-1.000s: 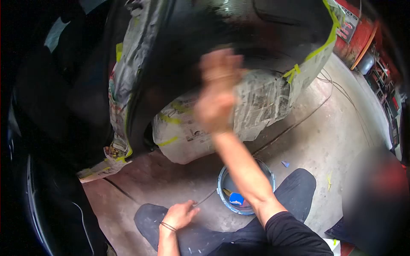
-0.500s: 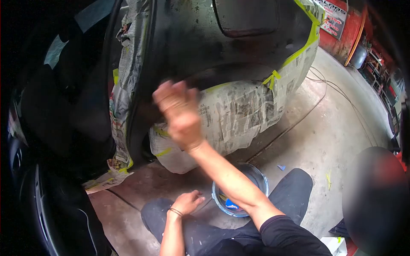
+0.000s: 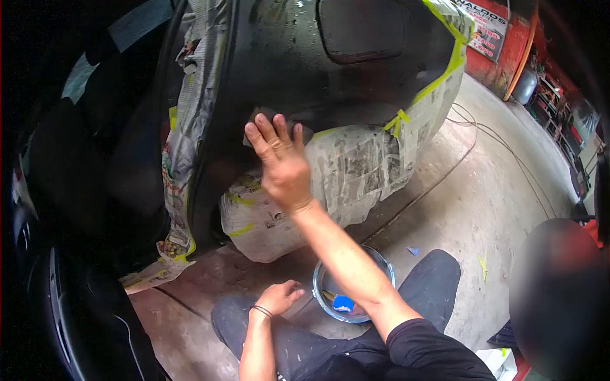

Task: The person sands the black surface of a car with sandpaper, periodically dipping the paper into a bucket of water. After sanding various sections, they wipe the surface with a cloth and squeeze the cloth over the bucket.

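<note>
My right hand point(image 3: 286, 168) lies flat on the dark car body panel point(image 3: 279, 57), just above the papered wheel area. Beneath its outstretched fingers is a dark grey piece of sandpaper point(image 3: 306, 133), mostly hidden, with its edges showing on both sides. Water drops dot the panel around a fuel-flap outline point(image 3: 361, 32). My left hand point(image 3: 279, 300) hangs over my knee, fingers loosely apart and holding nothing. Between my legs stands a bucket point(image 3: 318, 298) with a blue object point(image 3: 343, 303) inside, partly covered by my right forearm.
Newspaper point(image 3: 356, 159) and yellow-green masking tape point(image 3: 438, 79) cover the wheel area and panel edges. A hose or cable point(image 3: 438, 184) runs over the concrete floor. A blurred dark shape point(image 3: 559, 298) stands at right, near a red wall with a sign point(image 3: 486, 28).
My right hand has moved slightly right and down across the panel, and the sandpaper under its fingers now shows. My left hand has stayed about where it was.
</note>
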The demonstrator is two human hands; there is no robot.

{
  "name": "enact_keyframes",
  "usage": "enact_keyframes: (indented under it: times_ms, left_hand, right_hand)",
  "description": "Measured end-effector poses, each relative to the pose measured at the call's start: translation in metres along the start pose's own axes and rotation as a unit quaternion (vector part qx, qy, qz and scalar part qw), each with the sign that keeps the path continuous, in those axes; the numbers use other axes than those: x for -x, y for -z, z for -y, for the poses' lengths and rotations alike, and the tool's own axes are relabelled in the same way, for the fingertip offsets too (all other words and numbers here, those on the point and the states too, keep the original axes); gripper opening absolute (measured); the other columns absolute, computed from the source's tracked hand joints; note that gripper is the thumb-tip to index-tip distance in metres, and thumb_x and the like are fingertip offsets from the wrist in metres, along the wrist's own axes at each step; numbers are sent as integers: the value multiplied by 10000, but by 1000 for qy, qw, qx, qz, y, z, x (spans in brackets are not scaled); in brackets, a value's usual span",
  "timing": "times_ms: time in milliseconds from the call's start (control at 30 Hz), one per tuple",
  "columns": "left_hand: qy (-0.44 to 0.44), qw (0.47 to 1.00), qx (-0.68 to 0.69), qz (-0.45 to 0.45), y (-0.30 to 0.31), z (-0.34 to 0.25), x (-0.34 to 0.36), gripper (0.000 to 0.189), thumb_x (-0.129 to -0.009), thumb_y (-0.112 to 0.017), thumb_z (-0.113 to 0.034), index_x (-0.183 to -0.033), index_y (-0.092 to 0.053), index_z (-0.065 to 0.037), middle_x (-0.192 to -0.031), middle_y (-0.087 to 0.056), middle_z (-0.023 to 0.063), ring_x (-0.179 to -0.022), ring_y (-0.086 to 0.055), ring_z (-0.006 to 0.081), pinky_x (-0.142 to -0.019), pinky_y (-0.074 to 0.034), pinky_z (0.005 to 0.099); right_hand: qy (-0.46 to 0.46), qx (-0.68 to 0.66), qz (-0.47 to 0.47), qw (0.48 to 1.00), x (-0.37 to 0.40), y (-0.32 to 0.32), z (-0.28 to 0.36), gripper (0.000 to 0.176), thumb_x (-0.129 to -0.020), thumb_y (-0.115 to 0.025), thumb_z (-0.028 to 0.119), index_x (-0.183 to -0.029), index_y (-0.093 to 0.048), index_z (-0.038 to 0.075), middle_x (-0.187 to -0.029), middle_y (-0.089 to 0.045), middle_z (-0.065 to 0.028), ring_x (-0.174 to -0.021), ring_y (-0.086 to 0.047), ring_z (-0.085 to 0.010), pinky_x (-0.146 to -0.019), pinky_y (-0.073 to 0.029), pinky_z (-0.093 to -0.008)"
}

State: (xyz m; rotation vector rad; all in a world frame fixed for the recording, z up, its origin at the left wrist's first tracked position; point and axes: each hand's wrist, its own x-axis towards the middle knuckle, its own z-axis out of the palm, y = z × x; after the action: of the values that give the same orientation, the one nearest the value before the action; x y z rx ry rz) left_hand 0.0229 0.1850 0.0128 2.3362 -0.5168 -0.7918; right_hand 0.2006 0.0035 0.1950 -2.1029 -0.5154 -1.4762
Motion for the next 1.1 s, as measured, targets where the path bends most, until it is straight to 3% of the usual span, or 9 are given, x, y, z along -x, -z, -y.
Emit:
enact_keyframes:
  times_ms: [200, 300, 433, 500, 700, 767, 867, 967, 1100]
  left_hand:
    - [-1, 1000, 0, 1, 3, 4, 20, 527, -1063, -623, -484, -1401, -672, -84, -1238, -763, 241, -1182, -724, 413, -1024, -559, 481]
    - [4, 1000, -15, -11, -4, -1, 18, 547, -1069, -598, -506, -1412, -652, -83, -1277, -750, 239, -1217, -697, 436, -1038, -549, 511]
    - [-31, 999, -21, -16, -14, -2, -9, 525, -1061, -601, -480, -1394, -672, -80, -1288, -730, 259, -1200, -691, 452, -1029, -545, 533]
    - [-40, 997, -30, -63, -26, 9, -17, 450, -1023, -640, -449, -1263, -727, -78, -1111, -772, 248, -1079, -725, 459, -940, -568, 561]
    - [5, 999, -3, -38, -9, -18, 14, 493, -1023, -660, -456, -1305, -708, -55, -1149, -768, 255, -1100, -721, 461, -965, -559, 550]
    - [-9, 998, -10, -64, -10, -25, 10, 473, -1014, -661, -470, -1227, -729, -54, -1083, -774, 251, -1044, -729, 462, -921, -559, 563]
    - [-31, 998, 3, -46, -17, -19, -3, 466, -1014, -661, -462, -1225, -726, -52, -1092, -773, 252, -1048, -728, 463, -920, -559, 561]
    - [-11, 999, -32, -15, -8, -23, -6, 481, -1023, -657, -463, -1267, -711, -52, -1122, -769, 252, -1062, -724, 465, -931, -562, 555]
    - [-38, 998, -20, -34, -7, -9, 11, 530, -1042, -638, -484, -1361, -670, -62, -1174, -759, 253, -1096, -720, 460, -942, -564, 561]
  right_hand:
    - [-231, 11, -184, 955, 7, 63, -145, 634, -1028, -424, -48, -1648, -471, 74, -1721, -432, -135, -1630, -327, -328, -1350, -162, -552]
    - [-284, 14, -201, 937, -12, 43, -110, 592, -1081, -433, -8, -1668, -426, 68, -1727, -411, -152, -1612, -346, -381, -1337, -206, -551]
    - [4, -15, 7, 1000, 17, -2, 5, 641, -1021, -475, -58, -1623, -541, 151, -1712, -460, -85, -1628, -341, -326, -1339, -192, -550]
    - [101, 42, 37, 993, 12, 17, -31, 904, -765, -514, -128, -1613, -567, 178, -1701, -488, -65, -1650, -312, -278, -1362, -117, -533]
    - [-180, 136, -113, 968, 19, 57, -162, 594, -1015, -400, -59, -1602, -485, -35, -1659, -486, -225, -1568, -438, -334, -1324, -308, -385]
    - [-130, 47, -140, 980, 10, 24, -83, 542, -1065, -422, -25, -1602, -498, -13, -1670, -484, -198, -1571, -436, -325, -1326, -297, -393]
    - [16, -85, 1, 996, 21, -9, 29, 786, -909, -497, -135, -1637, -521, 161, -1758, -390, -47, -1669, -245, -218, -1371, -44, -476]
    - [106, 44, 81, 990, 21, 3, -4, 823, -890, -495, -152, -1637, -530, 191, -1751, -409, -47, -1658, -289, -226, -1364, -30, -493]
    - [-72, 43, -51, 995, 9, 58, -102, 795, -926, -413, -117, -1682, -437, 128, -1759, -389, -70, -1655, -289, -265, -1356, -109, -529]
